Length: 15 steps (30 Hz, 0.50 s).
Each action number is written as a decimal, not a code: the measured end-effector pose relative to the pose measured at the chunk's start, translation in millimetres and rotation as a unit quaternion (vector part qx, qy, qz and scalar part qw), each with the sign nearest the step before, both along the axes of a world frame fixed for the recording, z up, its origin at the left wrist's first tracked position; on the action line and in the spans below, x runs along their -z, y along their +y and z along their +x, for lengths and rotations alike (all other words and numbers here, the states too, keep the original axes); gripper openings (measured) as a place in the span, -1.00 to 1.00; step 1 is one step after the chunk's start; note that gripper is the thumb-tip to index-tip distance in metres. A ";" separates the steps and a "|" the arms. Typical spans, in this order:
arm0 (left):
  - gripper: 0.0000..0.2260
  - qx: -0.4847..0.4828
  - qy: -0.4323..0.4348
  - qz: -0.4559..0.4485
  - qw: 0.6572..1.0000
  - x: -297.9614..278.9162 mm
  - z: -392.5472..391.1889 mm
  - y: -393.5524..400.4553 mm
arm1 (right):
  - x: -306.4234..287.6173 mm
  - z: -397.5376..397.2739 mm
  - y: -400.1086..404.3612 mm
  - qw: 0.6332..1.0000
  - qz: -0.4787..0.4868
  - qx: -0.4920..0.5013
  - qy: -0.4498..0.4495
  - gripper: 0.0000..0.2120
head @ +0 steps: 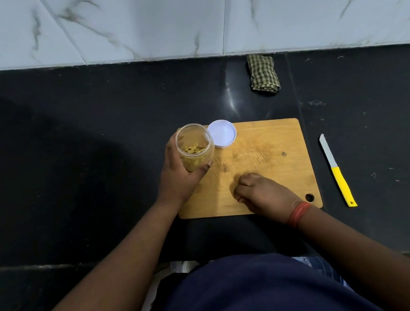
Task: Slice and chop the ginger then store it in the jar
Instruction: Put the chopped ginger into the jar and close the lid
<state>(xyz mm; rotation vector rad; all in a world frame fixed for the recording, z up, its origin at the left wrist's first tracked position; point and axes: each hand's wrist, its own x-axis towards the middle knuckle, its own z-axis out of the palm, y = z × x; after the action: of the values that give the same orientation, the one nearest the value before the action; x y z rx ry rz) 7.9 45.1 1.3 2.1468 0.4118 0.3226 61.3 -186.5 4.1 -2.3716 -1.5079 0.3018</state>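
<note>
A clear jar (pixel 195 146) with chopped ginger (pixel 193 149) inside stands open at the left edge of the wooden cutting board (pixel 271 145). My left hand (pixel 179 175) grips the jar from the left and below. My right hand (pixel 259 191) rests on the board's near part with its fingers curled under; whether ginger bits are inside it is hidden. A tiny ginger bit (pixel 225 169) lies on the board. The white lid (pixel 222 133) lies at the board's far left corner, right of the jar. The yellow-handled knife (pixel 338 171) lies on the counter right of the board.
A folded green checked cloth (pixel 263 74) lies at the back by the marble wall. The black counter (pixel 64 149) spreads wide to the left and right of the board. Its front edge runs just below the board.
</note>
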 end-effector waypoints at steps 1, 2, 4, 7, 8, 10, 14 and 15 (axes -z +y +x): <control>-0.11 -0.001 0.002 0.001 1.000 -0.5 -0.2 -0.5 | 1.3 -2.0 -0.9 1.000 -0.001 -0.004 -0.021 -0.86; -0.11 -0.003 0.004 0.001 1.000 -0.7 -0.4 -0.8 | 2.4 -4.2 -1.6 0.999 -0.007 -0.007 -0.041 -0.83; -0.11 -0.003 0.002 -0.004 1.000 -2.2 -1.0 -1.3 | 4.3 -9.5 -3.3 0.998 -0.019 -0.002 -0.062 -0.75; -0.12 -0.002 -0.002 -0.008 1.000 -4.2 -1.0 -1.8 | 7.2 -16.3 -8.4 0.997 -0.012 0.012 -0.073 -0.71; -0.13 -0.002 -0.003 -0.009 1.000 -4.4 -0.8 -1.9 | 7.8 -18.1 -10.2 0.997 -0.008 0.017 -0.077 -0.70; -0.13 0.000 -0.005 -0.012 1.000 -4.4 -0.8 -1.7 | 8.2 -19.2 -12.4 0.997 0.007 0.028 -0.076 -0.72; -0.12 0.002 -0.005 -0.018 1.000 -3.5 -1.6 -0.7 | -14.2 -10.2 1.3 0.990 0.089 0.111 0.003 -0.95; -0.12 0.001 -0.006 -0.019 1.000 -3.4 -1.7 -1.0 | -24.7 -4.7 9.5 0.982 0.118 0.143 0.026 -0.95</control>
<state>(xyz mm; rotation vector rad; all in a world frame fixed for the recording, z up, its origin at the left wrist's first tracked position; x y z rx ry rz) 6.1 44.0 4.7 2.1073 0.4069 0.3242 56.6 -177.0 28.8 -2.3277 -1.0918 0.1079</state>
